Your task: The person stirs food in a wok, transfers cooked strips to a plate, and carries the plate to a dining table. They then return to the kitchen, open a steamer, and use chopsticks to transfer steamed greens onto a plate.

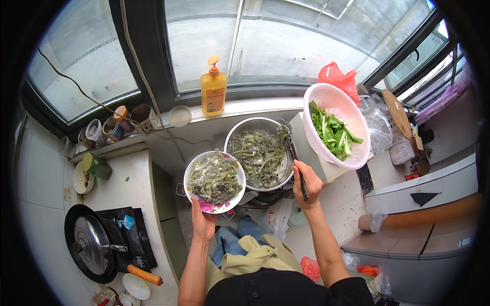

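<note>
My left hand [203,222] grips the near rim of a white bowl with pink flowers [207,206], its thumb over the edge. Cooked leafy greens [214,178] with a pale coating are heaped in that bowl. Dark chopsticks [300,172] are in my right hand [307,183], their tips at the right rim of a round metal pot [245,124]. A small clump of greens [282,132] sits by the chopstick tips. More of the same coated greens [260,158] fill the pot, just right of the bowl.
A pink plastic colander [358,147] holding fresh green leaves [333,132] stands right of the pot. On the sill is a yellow pump bottle [213,91]. To the left, a lidded wok [90,244] with a wooden handle rests on a counter [126,183] beside a green-lidded jar [95,166].
</note>
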Motion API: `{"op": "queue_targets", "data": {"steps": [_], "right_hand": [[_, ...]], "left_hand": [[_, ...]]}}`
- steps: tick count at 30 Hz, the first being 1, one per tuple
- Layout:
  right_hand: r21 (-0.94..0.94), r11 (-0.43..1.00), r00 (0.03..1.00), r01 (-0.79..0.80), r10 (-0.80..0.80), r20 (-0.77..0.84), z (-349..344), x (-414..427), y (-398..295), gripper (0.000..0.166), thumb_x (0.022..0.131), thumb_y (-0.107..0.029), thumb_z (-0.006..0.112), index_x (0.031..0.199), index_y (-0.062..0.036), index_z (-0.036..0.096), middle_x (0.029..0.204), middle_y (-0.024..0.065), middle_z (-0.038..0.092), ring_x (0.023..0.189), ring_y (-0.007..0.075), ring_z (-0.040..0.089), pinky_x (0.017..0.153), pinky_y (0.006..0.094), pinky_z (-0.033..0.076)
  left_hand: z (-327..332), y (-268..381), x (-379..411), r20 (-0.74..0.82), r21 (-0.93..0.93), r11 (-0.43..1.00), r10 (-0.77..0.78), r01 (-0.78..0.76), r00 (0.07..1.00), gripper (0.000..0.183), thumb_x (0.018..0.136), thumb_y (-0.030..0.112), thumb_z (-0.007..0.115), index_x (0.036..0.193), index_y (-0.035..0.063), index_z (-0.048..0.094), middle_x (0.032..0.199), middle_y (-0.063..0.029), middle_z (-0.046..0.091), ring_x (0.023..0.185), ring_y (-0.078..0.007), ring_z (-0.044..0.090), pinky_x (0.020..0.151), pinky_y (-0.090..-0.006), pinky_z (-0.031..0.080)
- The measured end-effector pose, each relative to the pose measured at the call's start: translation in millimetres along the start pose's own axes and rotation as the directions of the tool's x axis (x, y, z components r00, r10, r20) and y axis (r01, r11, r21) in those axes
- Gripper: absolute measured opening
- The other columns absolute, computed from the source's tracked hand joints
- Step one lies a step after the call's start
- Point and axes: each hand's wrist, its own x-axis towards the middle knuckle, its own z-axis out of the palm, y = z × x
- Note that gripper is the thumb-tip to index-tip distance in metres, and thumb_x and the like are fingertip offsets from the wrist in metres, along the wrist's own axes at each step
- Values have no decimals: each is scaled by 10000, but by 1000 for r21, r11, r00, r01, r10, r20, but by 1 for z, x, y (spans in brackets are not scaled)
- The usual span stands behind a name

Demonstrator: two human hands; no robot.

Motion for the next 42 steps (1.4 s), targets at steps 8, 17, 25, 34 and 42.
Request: {"op": "queue_targets", "data": {"steps": [8, 17, 25, 34, 42], "right_hand": [[287, 940, 973, -182, 214, -82, -40, 28, -41, 123, 933, -8, 595, 1032, 52, 639, 913, 171, 707, 765, 219, 723, 712, 306, 574], [587, 783, 956, -206, 290, -52, -67, 41, -55, 200, 993, -71, 509, 1071, 107, 555, 991, 275, 665, 804, 297, 712, 744, 367, 598], [728, 409, 792, -550, 533, 298, -42, 2, -55, 221, 1013, -130, 486, 1060, 69, 570, 947, 226, 678, 774, 284, 708, 729, 358, 598], [705, 50, 600, -708, 570, 562, -56, -18, -2, 262, 992, -86, 488, 1123, 108, 607, 949, 215, 676, 767, 270, 709, 737, 330, 591], [727, 131, 649, -674, 576, 497, -95, -17, 31, 319, 1017, -156, 457, 1133, 114, 581, 937, 219, 676, 725, 290, 704, 671, 348, 595]], "left_hand": [[18, -12, 7, 39, 14, 1000, -14, 13, 999, 566, 991, 523, 416, 1390, 122, 381, 1266, -72, 576, 1067, -202, 630, 793, -373, 589], [36, -34, 9, 39, -20, 999, -43, 43, 998, 541, 986, 506, 452, 1373, 134, 385, 1237, -57, 589, 1026, -187, 656, 763, -351, 611], [51, -46, 10, 125, 53, 996, -85, 78, 989, 590, 975, 526, 461, 1405, 136, 353, 1298, -67, 553, 1102, -207, 627, 850, -384, 593], [76, -70, 10, 53, 61, 997, -39, 36, 998, 572, 984, 549, 407, 1360, 118, 394, 1152, -60, 629, 901, -166, 680, 551, -275, 565], [71, -81, 9, 124, 64, 998, -24, 16, 992, 607, 994, 502, 430, 1444, 110, 322, 1372, -72, 498, 1221, -219, 533, 964, -426, 498]]}}
